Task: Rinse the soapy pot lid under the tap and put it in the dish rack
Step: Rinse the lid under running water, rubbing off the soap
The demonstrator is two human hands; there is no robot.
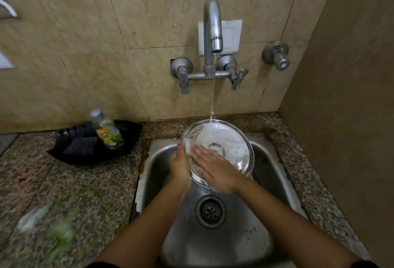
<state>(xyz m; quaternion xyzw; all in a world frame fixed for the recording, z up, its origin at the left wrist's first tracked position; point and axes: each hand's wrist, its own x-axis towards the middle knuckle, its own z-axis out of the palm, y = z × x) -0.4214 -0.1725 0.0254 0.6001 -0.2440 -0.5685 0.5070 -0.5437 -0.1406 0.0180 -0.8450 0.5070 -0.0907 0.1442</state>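
A: Forearms lowest; left hand (pixel 180 164) clamps the pot lid (pixel 217 150) rim, centre frame, under the tap (pixel 213 26).
B: Right hand (pixel 215 167)?
A: Fingers spread flat on wet glass. Slippery, breakable; hold the rim.

Beige stone-look wall tiles (pixel 89 39) behind, with a plain brown side wall (pixel 349 88) closing the corner at right. Speckled granite counter (pixel 64 182) below, around a steel sink (pixel 215 244). Dim, even light throughout; white switch plate (pixel 231 35) on the tiles.

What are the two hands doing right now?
Left hand: holding the lid by its edge.
Right hand: open, flat on the lid.
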